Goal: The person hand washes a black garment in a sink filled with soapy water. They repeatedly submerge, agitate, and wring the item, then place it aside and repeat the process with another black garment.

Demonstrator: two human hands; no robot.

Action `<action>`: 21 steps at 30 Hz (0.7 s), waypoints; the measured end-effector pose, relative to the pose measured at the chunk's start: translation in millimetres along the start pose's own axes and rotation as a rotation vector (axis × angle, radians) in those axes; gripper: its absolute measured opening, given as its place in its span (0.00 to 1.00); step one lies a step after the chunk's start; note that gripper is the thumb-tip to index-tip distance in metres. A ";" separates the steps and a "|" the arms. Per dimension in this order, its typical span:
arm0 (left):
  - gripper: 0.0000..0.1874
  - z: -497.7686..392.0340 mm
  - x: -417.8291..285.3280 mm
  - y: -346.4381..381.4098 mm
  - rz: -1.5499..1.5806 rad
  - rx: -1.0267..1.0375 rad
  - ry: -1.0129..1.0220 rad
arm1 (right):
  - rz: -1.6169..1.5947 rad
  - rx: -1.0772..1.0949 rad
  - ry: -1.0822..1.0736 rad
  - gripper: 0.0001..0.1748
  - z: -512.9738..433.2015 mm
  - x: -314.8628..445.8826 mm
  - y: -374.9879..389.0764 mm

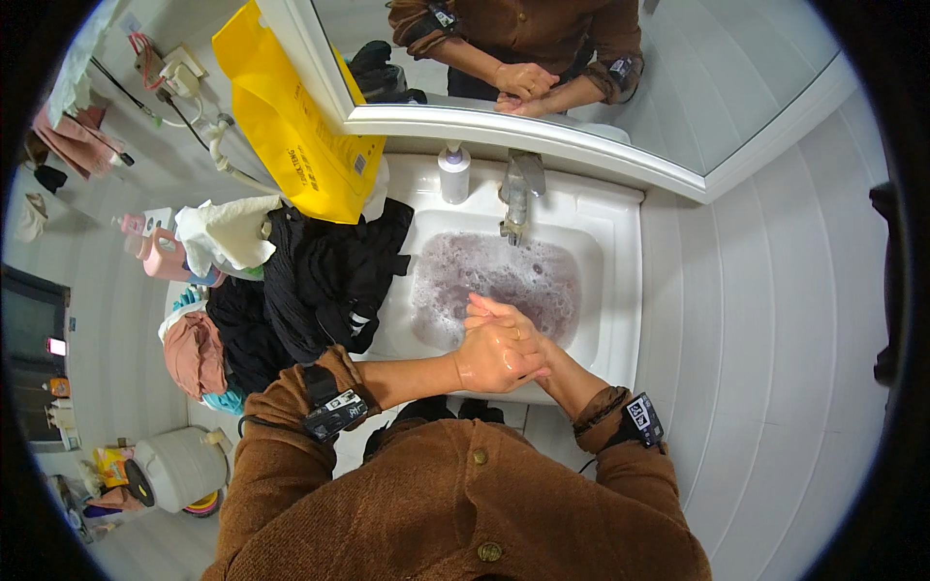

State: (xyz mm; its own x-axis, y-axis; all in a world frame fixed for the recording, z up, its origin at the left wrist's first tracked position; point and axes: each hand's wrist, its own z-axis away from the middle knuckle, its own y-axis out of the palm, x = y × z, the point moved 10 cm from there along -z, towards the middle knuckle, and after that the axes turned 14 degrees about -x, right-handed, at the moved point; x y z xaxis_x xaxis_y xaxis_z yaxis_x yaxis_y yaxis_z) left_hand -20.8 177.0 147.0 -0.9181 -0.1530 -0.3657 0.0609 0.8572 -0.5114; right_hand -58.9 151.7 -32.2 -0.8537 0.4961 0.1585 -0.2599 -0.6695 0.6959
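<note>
Over the near side of a white washbasin (620, 290), my left hand (501, 357) lies wrapped over my right hand (501, 311). Both are wet and shiny, and a ring shows on a finger. Fingers of the right hand point up and left from beneath; much of its palm is covered. Below the hands, cloudy, greyish-purple soapy water (501, 279) with foam fills the bowl. A metal faucet (517, 196) rises from the far rim, with a white pump bottle (455, 176) to its left. Whether anything lies under the water cannot be told.
Black clothes (320, 283) are heaped left of the basin, beside a white cloth (227, 234), a pink jug (166, 256) and a pink cloth bundle (195, 354). A yellow bag (290, 123) hangs by the framed mirror (581, 65). A tiled wall (755, 327) stands at right.
</note>
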 end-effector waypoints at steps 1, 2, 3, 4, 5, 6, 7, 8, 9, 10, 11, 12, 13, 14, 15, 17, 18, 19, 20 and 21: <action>0.08 1.6 -0.7 1.4 0.006 -0.013 0.008 | -0.005 0.077 0.028 0.20 2.7 -2.1 3.9; 0.08 2.6 -0.9 4.5 0.018 -0.004 0.019 | -0.012 0.096 0.046 0.22 2.3 -2.1 2.7; 0.09 3.2 -1.8 5.7 0.033 -0.009 0.031 | -0.018 0.122 0.073 0.23 2.0 -2.1 1.8; 0.09 3.4 -2.5 5.3 0.044 -0.019 0.041 | -0.037 0.197 0.113 0.25 3.0 -3.8 6.2; 0.08 3.6 -2.0 4.9 0.046 -0.021 0.042 | -0.035 0.236 0.121 0.23 2.3 -2.6 7.5; 0.08 3.1 -1.1 3.4 0.046 -0.031 0.044 | -0.048 0.322 0.140 0.22 4.3 -2.1 13.7; 0.08 2.8 1.0 2.4 0.045 -0.033 0.038 | -0.066 0.450 0.171 0.21 9.6 -2.9 23.7; 0.08 2.9 5.9 -0.5 0.010 -0.048 0.004 | -0.086 0.462 0.166 0.19 8.3 -1.3 25.3; 0.08 3.9 11.7 -2.6 -0.026 -0.054 -0.038 | -0.113 0.457 0.156 0.18 6.4 -1.2 26.9; 0.08 5.3 18.4 -5.0 -0.064 -0.059 -0.077 | -0.147 0.415 0.122 0.17 1.8 1.0 27.0; 0.09 7.2 30.4 -14.0 -0.088 -0.138 -0.169 | -0.182 0.258 0.016 0.16 -7.4 7.2 17.3; 0.09 10.7 43.9 -22.7 -0.115 -0.221 -0.261 | -0.210 0.088 -0.099 0.15 -13.6 13.0 5.9; 0.10 17.9 58.0 -31.8 -0.141 -0.301 -0.369 | -0.212 -0.074 -0.200 0.15 -14.0 14.9 -5.1; 0.12 33.4 75.7 -37.9 -0.167 -0.350 -0.565 | -0.189 -0.194 -0.272 0.16 -12.8 15.2 -10.1; 0.13 52.1 91.3 -46.2 -0.170 -0.436 -0.744 | -0.156 -0.289 -0.326 0.16 -10.0 14.1 -12.3; 0.15 99.1 114.5 -60.6 -0.161 -0.620 -1.097 | -0.099 -0.353 -0.316 0.24 -8.1 3.0 -3.0; 0.17 113.3 118.6 -67.1 -0.183 -0.626 -1.142 | -0.022 -0.325 -0.271 0.24 -5.7 -6.2 6.0; 0.17 128.2 122.3 -71.2 -0.146 -0.615 -1.197 | 0.059 -0.337 -0.238 0.24 -2.1 -13.5 10.3; 0.18 137.6 120.1 -79.7 -0.177 -0.609 -1.193 | 0.094 -0.288 -0.197 0.24 -1.7 -19.6 21.4; 0.21 145.6 117.8 -89.8 -0.207 -0.602 -1.187 | 0.122 -0.223 -0.155 0.24 0.1 -24.4 33.4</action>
State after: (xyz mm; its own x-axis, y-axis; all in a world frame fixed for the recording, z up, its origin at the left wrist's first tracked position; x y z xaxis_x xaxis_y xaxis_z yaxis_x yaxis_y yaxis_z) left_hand -77.4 10.4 36.7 0.0204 -0.3726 -0.9278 -0.4979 0.8009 -0.3326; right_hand -46.7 117.3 -12.7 -0.8098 0.4720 0.3486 -0.2671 -0.8255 0.4972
